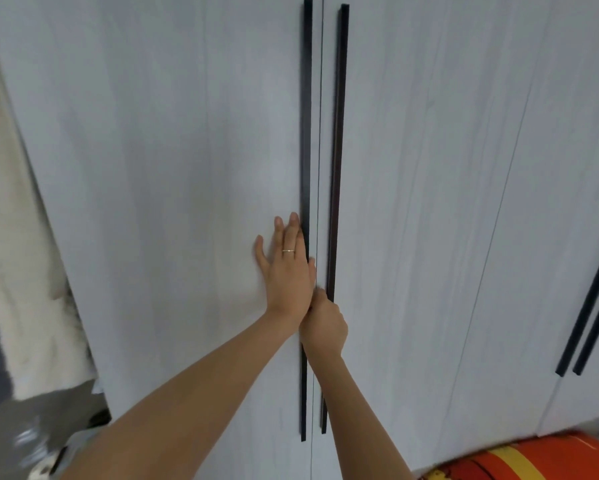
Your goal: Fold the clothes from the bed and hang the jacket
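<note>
1. Jacket, clothes and bed are all out of view, so where the jacket is cannot be told from here. It is in neither hand, and nothing shows whether any folding is done.
2. The view is filled by a pale wardrobe with its left door (152, 168) and right door (412, 168) meeting flush at the middle seam.
3. The left hand (287, 271) lies flat on the left door with its fingers straight and spread, pressing the panel just beside the left handle (306, 133) and holding nothing.
4. The right hand (324, 327) sits lower, touching the left wrist. Its fingers are curled in and appear to hook the edge of the right handle (339, 133).
5. My judgement is that this is the wardrobe step of hanging the jacket, but whether the jacket already hangs behind the shut doors cannot be told.
6. At the left edge hangs a white fluffy fabric (31, 289), blurred.
7. An orange and yellow object (533, 459) sits low at the right, near the foot of the doors — it could block the right door if that door swings out.
8. A further pair of handles (595, 306) shows at the far right.
</note>
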Tool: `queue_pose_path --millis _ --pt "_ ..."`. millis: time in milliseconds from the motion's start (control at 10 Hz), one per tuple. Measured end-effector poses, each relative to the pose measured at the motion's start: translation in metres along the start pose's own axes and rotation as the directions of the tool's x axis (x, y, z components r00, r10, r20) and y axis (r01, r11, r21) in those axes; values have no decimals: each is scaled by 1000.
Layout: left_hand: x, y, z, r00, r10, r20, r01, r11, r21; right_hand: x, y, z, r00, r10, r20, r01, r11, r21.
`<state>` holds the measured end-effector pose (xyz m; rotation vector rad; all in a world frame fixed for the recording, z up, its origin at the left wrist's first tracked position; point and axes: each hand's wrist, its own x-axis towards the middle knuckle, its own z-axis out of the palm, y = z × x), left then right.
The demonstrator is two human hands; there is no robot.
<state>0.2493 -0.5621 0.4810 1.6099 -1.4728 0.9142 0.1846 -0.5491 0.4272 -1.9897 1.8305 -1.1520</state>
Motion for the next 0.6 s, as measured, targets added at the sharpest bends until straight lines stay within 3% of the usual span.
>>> queue_pose_path --millis 200,400,500,600 --pt "2 -2 -2 998 -15 69 7 994 109 7 -5 2 998 55 5 -55 998 34" --pt "4 -4 -18 972 -17 233 -28 982 186 8 -15 -7 991 112 75 -111 994 -16" --pt "5 -13 -36 904 56 424 -111 988 107 8 -18 -23 910 197 364 -143 975 -170" --pt "20 -8 -61 787 21 617 -85 994 75 2 -12 -46 753 276 597 -93 944 -318"
